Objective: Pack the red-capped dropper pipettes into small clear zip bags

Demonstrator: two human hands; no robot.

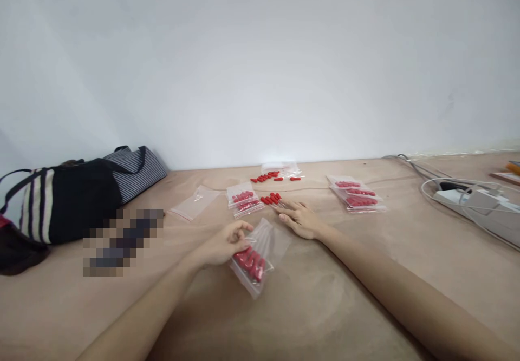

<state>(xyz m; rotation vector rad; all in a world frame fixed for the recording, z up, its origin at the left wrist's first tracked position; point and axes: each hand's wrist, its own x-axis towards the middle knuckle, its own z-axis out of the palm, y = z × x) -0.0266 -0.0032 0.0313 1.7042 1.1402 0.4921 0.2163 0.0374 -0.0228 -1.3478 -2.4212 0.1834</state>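
My left hand pinches the edge of a clear zip bag with several red pieces inside, tilted over the table. My right hand lies with its fingers stretched out at a short row of loose red pieces, holding nothing that shows. Just left of that row are stacked zip bags filled with red pieces. A flat clear bag with no red pieces in it lies further left. More loose red pieces are near the wall, beside clear bags. Filled bags overlap on the right.
A black bag with white stripes and a striped grey bag stand at the left on the table. A blurred dark object lies before them. At the right are a white power strip and cables.
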